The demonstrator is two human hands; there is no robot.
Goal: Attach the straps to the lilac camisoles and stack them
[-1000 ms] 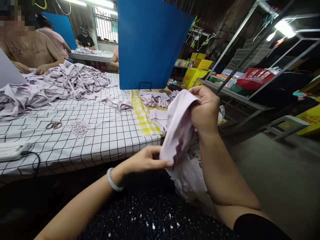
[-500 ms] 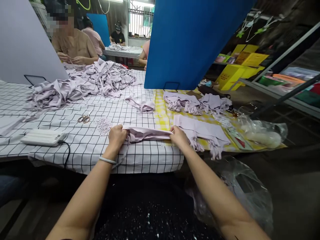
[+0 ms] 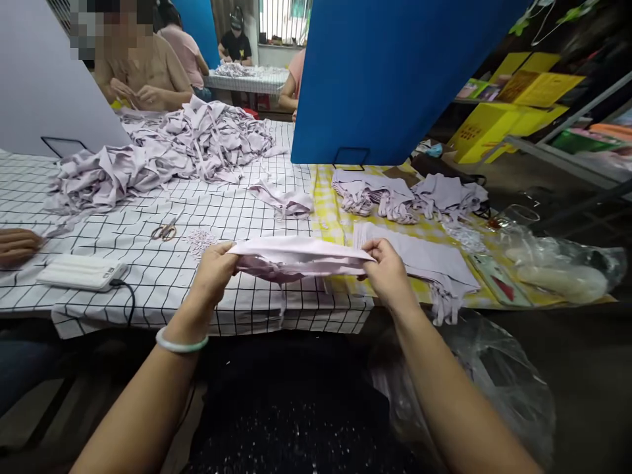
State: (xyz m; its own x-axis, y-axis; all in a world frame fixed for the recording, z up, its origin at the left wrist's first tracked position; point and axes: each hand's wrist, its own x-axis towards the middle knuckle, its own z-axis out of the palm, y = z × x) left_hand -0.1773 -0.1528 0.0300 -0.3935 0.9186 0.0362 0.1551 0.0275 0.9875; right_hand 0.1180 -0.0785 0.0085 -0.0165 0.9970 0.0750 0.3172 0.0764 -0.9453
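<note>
A dark, sparkling garment is seen nearest the camera, across the lap, with a crumpled clear plastic bag (image 3: pixel 474 388) beside it to the right, below the table edge. Above these, a pale lilac fabric piece (image 3: pixel 299 255) is held stretched flat between both hands, just over the near edge of the table (image 3: pixel 162 289): its left end is pinched closed in the left hand (image 3: pixel 213 271), on whose wrist a pale green bangle (image 3: pixel 180 343) is worn, and its right end is gripped between thumb and fingers of the right hand (image 3: pixel 390 273). The table is covered by a white cloth with a black grid, and by a yellow checked cloth (image 3: pixel 328 220) further right. On the yellow cloth, just beyond the right hand, a flat stack of lilac pieces (image 3: pixel 424 260) is laid, with bundled lilac pieces (image 3: pixel 405 194) behind it. To the left, a white power strip (image 3: pixel 81 272) is placed near the table edge, and another person's hand (image 3: pixel 17 245) is rested beside it. Scissors (image 3: pixel 165 230) and a small heap of trimmings (image 3: pixel 201 240) lie past the left hand. Further back, a large pile of lilac fabric (image 3: pixel 162 151) is spread beneath a seated co-worker's hands (image 3: pixel 133 93), and an upright blue board (image 3: pixel 390 76) is stood at the right.
</note>
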